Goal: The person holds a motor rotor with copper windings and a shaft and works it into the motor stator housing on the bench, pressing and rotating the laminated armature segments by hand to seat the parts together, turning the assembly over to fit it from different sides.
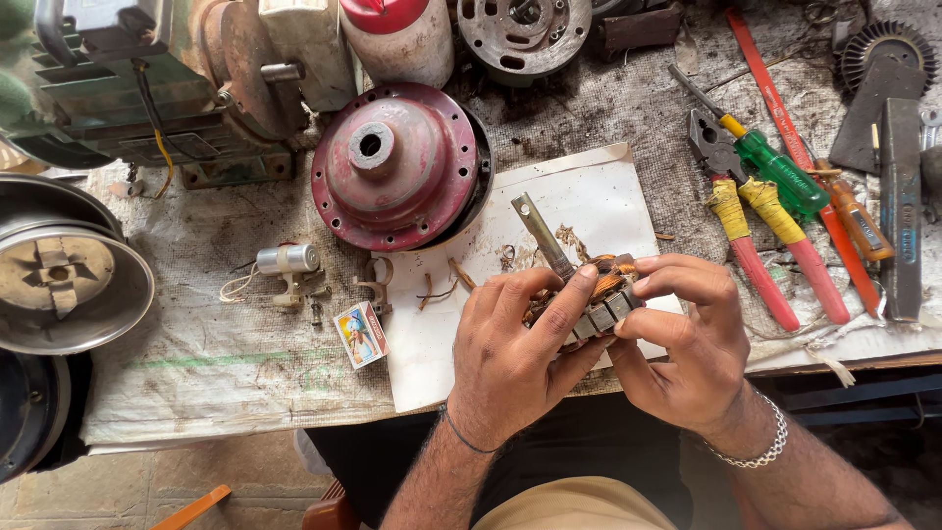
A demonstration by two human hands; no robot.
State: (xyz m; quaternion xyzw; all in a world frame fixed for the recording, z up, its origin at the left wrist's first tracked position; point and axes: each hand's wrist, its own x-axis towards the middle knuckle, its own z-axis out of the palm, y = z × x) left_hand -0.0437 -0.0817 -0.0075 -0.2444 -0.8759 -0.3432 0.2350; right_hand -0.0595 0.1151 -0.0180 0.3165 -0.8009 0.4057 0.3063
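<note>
Both my hands hold a small motor armature [599, 299] with copper windings and a steel shaft [541, 235] that points up and left. My left hand [515, 348] cups it from below and the left, with the thumb across the laminated core. From the right, my right hand [682, 329] pinches the windings with its fingertips. The armature hovers just above a white sheet of paper [589, 196] on the workbench.
A red round motor cover [397, 167] lies beyond the paper. Pliers with yellow-and-red handles [756, 231], a green screwdriver [780, 172] and a metal file [901, 206] lie to the right. A small matchbox [361, 335], a capacitor [287, 260] and metal housings [69, 275] lie at the left.
</note>
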